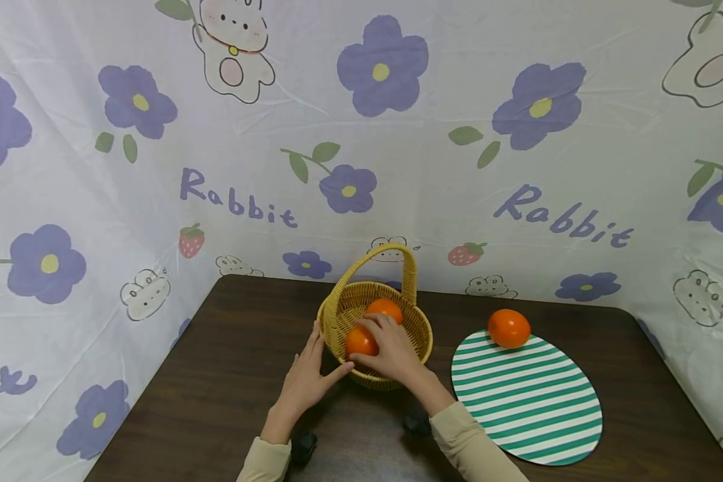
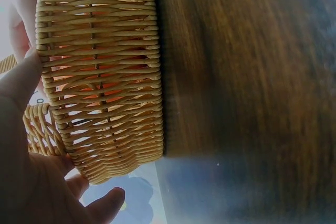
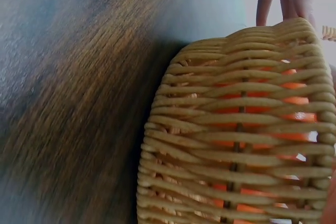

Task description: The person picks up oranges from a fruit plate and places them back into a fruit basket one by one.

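Note:
A yellow wicker basket [image 1: 424, 328] with a tall arched handle stands on the table and holds two round orange fruits. My right hand [image 1: 391, 351] reaches in over the near rim and grips the front orange fruit [image 1: 360, 341] between thumb and fingers. Right behind it lies the other orange fruit [image 1: 385, 308], partly covered by that hand. With fingers straight and spread, my left hand [image 1: 304, 385] touches the basket's left side, its thumb at the near rim. In both wrist views, orange shows through the basket's weave [image 2: 105, 103].
Right of the basket lies an oval green-and-white striped mat [image 1: 527, 402]. A third orange fruit [image 1: 509, 328] sits on its far edge. The dark wooden table [image 1: 229, 375] ends at a patterned cloth [image 1: 422, 154] hanging behind it.

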Tool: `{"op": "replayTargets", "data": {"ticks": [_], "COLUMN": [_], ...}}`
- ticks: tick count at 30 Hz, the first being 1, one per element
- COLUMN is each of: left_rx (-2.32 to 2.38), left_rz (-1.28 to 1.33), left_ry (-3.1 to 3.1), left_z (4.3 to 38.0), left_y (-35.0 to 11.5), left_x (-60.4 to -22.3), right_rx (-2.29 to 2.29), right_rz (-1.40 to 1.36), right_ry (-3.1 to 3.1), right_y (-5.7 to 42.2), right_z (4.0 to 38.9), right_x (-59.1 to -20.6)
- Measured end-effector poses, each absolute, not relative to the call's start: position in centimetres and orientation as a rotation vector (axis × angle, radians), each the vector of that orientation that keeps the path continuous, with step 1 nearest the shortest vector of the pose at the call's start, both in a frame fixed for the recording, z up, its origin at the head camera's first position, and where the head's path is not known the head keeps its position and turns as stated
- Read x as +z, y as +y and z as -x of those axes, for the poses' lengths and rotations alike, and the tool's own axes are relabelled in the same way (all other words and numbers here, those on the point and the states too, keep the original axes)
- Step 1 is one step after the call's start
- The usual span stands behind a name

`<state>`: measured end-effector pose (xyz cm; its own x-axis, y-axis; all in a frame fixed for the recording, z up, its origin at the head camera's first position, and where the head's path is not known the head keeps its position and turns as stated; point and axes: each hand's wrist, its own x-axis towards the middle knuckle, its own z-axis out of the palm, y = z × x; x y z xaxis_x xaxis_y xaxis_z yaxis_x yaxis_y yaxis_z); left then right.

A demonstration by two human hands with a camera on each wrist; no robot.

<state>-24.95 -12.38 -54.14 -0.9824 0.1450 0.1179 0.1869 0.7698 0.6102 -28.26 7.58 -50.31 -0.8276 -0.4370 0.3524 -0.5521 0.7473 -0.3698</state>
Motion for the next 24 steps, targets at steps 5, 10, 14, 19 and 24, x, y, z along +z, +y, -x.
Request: {"op": "replayTargets", "data": {"ticks": [5,10,14,19,24], "left_rx": [-1.016,-1.017,-1.023,-1.024,-1.033], "left_rz": [0.267,0.273,0.272,0.272,0.262], "left_ry": [-2.888,-2.893,-2.893,-2.901,-2.913], "left_z": [24.9,24.8,24.8,24.9,25.1], "left_y": [-12.4,-12.3,-12.4,-12.4,-12.4], "left_x": [-54.2,-54.1,-54.0,-54.1,-54.3], "right_rx": [0.717,0.748,0.781,0.803,0.785], "right_rz": [-0.755,-0.706,-0.692,-0.674,-0.674], "right_ry": [-2.679,-2.680,-2.677,-2.649,-2.595], "right_y": [8.3,9.1,9.7,10.4,11.1], "right_z": [27.8,27.7,27.6,27.5,27.4], "right_x": [-49.8,-49.8,-49.9,-50.1,-50.1]}}
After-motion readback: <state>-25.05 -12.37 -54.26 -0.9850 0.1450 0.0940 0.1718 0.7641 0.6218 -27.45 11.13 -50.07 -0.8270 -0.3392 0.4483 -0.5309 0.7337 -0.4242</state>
